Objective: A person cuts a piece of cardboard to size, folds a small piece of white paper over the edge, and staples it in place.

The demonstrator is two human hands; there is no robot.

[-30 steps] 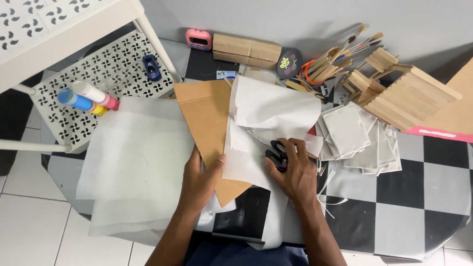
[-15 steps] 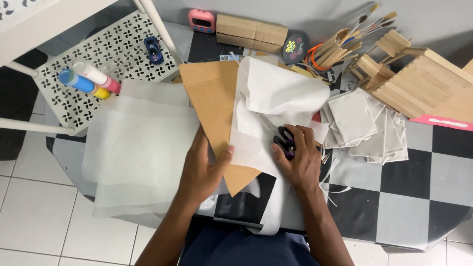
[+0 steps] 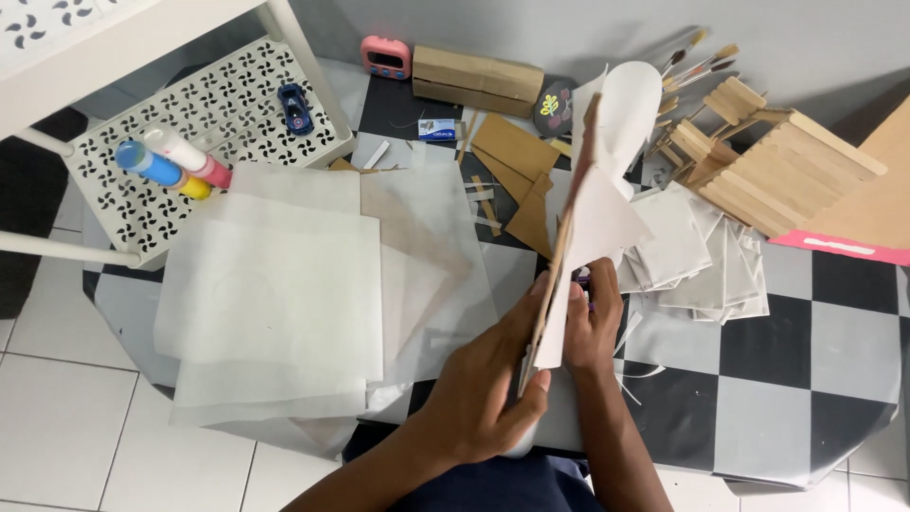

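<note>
Brown cardboard sheet backed with white paper (image 3: 592,218): stood nearly on edge, seen edge-on, running from frame centre up to upper centre; top of the paper curls over rightward. Lower end is pinched between both hands.

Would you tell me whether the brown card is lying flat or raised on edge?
Raised on edge: the card shows only its thin side, gripped between both hands.

We see free room only on the checkered table (image 3: 834,379) at right; paper sheets (image 3: 284,303), folded papers (image 3: 701,256) and wooden frame (image 3: 787,161) block elsewhere.
</note>
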